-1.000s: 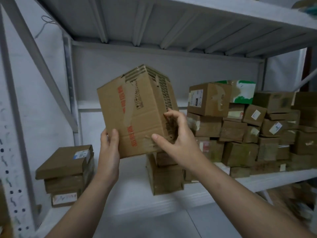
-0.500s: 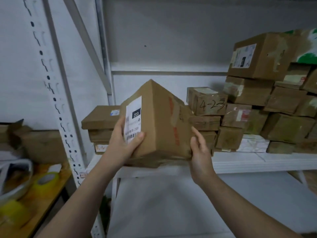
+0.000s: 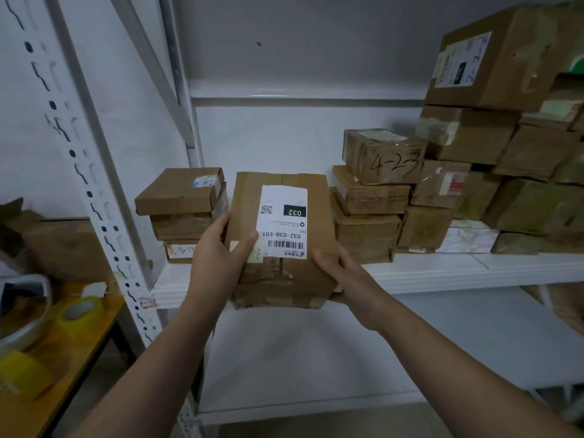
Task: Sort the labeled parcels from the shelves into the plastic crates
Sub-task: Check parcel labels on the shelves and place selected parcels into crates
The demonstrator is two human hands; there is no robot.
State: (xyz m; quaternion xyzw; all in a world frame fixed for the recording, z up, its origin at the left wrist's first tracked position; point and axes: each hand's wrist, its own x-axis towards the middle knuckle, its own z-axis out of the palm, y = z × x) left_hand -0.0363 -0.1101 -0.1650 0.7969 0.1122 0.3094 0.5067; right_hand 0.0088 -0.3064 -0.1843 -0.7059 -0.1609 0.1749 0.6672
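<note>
The parcel (image 3: 282, 270) sits clasped between left hand (image 3: 218, 260) and right hand (image 3: 346, 279).

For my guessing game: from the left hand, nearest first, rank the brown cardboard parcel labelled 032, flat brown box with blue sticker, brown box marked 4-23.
1. Brown cardboard parcel labelled 032: left hand holds it.
2. Flat brown box with blue sticker: behind, left.
3. Brown box marked 4-23: shelf, right.

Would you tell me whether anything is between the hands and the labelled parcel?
Nothing visible is: the left hand and right hand hold the parcel directly, one on each side.
</note>
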